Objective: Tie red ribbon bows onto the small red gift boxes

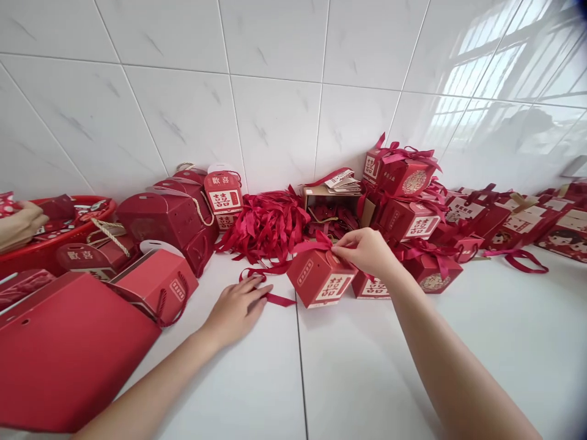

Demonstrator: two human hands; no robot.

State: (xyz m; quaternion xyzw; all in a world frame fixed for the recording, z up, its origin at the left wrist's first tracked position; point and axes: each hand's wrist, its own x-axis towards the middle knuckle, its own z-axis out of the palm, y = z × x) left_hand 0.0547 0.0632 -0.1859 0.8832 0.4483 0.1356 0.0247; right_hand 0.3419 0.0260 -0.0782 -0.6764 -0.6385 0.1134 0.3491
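On the table [257, 385], left grip [238, 308] lies palm-down.

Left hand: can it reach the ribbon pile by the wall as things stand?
Probably yes. The left hand rests on the tabletop just short of the ribbon pile; only flat, loose ribbon lies between, no box.

And we've one ribbon heap [270, 226]! Right of it, one open carton [332, 200], then at least three bow-tied boxes [398, 177]; front-right, one gift box [316, 278] and one right hand [362, 249]; in front, one left hand [238, 308]; far left, one basin [110, 209], one co-worker's hand [22, 225]; front-left, one big plain box [73, 354].
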